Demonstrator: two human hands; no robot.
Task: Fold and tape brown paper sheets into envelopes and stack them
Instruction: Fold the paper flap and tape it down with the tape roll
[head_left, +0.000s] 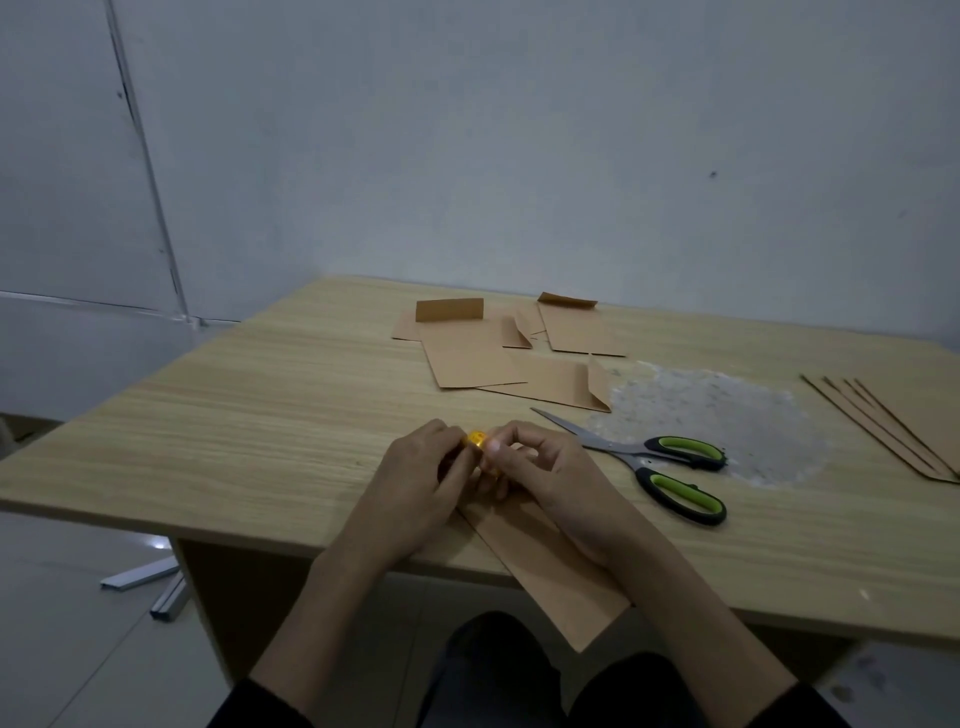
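Head view, seated person at a wooden table (234, 415). Left hand (415, 478) and right hand (540, 467) meet just above the table's near half, fingers curled. Both pinch a small yellow tape roll (477, 440) between fingertips and thumbs. How much tape is drawn off cannot be told.

Directly beneath the hands lies a folded brown paper sheet (550, 566). It runs diagonally, and its near end overhangs the table's front edge above the person's lap.

At the far side of the table lie several finished envelopes (467, 358), overlapping loosely and not squared into a neat pile; some flaps stand up. Unfolded brown sheets (893, 431) sit fanned at the right edge of the table, well apart from the hands.

Scissors (649, 457) with green and black handles lie just right of the right hand, blades closed and pointing away to the left. They rest partly on a whitish worn patch (727, 415) on the tabletop.

Metal rails (145, 577) lie on the floor at left
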